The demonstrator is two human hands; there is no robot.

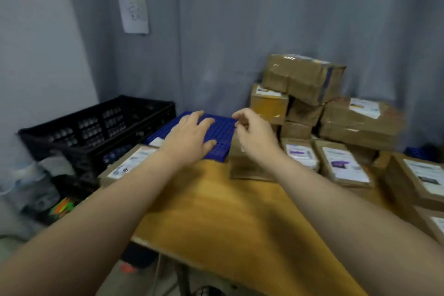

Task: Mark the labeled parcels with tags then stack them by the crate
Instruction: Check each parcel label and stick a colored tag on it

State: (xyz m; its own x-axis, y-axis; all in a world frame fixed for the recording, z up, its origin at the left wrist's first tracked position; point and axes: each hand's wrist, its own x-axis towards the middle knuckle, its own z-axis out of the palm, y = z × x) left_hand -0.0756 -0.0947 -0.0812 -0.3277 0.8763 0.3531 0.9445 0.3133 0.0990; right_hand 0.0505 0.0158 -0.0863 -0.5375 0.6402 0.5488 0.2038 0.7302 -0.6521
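Head view: your hands at the far blue tray (223,138).
Left hand (189,136) spread flat over it; right hand (255,134) curled, pinch unclear. Labeled parcels (343,166) right, black crate (96,127) far left.

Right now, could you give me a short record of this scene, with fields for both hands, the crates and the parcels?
left hand: fingers straight, spread over the blue grid crate
right hand: fingers curled, above a brown parcel; unclear if holding anything
black crate: left of the blue one
parcel pile: back right
labelled parcels: flat in a row, right side
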